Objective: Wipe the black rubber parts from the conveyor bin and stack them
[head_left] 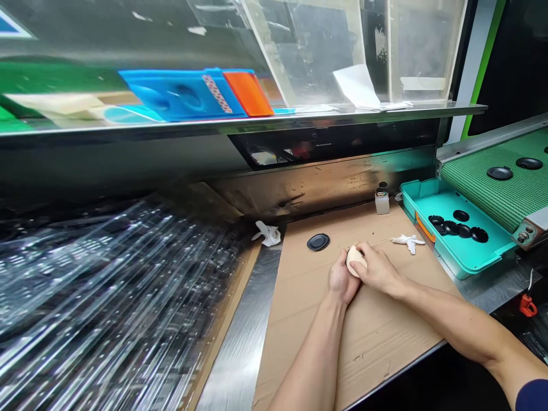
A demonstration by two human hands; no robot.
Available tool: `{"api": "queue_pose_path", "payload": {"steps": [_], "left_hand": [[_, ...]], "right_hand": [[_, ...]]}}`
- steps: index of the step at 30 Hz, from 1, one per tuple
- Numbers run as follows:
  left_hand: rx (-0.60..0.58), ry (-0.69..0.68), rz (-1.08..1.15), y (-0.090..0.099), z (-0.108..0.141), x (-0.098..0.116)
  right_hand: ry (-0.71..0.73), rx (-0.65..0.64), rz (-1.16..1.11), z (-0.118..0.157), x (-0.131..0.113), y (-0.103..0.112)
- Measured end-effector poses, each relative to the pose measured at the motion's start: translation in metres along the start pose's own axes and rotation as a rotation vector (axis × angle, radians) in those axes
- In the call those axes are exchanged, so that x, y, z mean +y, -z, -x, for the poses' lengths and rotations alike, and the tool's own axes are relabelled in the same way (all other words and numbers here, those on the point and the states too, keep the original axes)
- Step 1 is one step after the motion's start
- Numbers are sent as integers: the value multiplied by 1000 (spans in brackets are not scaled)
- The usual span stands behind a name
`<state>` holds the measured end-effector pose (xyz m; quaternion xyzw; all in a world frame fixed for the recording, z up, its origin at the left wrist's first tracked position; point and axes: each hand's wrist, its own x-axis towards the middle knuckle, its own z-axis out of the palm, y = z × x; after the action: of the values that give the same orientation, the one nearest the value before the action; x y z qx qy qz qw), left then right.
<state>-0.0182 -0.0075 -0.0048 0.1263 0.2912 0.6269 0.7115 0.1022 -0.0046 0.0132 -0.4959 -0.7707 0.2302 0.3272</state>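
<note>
Over the cardboard sheet (308, 319), both my hands meet around a cream-coloured, rounded piece (355, 262); its exact kind I cannot make out. My left hand (341, 278) cups it from the left and below, fingers curled. From the right, my right hand (377, 268) grips it with thumb and fingers. A dark edge shows beside the piece, partly covered by my fingers. Just beyond my left hand lies a flat black lid-like disc (318, 242). A crumpled white cloth or glove (410, 242) rests to the right of my right hand.
A turquoise tray (466, 264) holding several black round parts (450, 227) stands right, below a green conveyor belt (483, 191) carrying more black discs. A small bottle (382, 202) stands behind. Clear plastic-looking strips (120, 308) fill the left. A metal shelf (299, 119) overhangs the back.
</note>
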Motion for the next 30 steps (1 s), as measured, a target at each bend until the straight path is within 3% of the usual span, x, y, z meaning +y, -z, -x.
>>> {"api": "queue_pose_path", "payload": {"steps": [6, 12, 18, 22, 26, 30], "left_hand": [[-48, 36, -12, -3, 2, -3], [-45, 63, -19, -1, 2, -3], [-7, 31, -5, -3, 1, -2], [18, 43, 4, -1, 2, 9], [0, 37, 97, 5, 4, 28], [55, 86, 265, 8, 7, 42]], "right_hand": [[-122, 72, -42, -8, 0, 12], [-108, -42, 38, 3, -9, 3], [-216, 103, 129, -12, 17, 25], [-184, 112, 146, -14, 29, 40], [-26, -66, 156, -15, 27, 48], [30, 23, 411, -13, 24, 66]]}}
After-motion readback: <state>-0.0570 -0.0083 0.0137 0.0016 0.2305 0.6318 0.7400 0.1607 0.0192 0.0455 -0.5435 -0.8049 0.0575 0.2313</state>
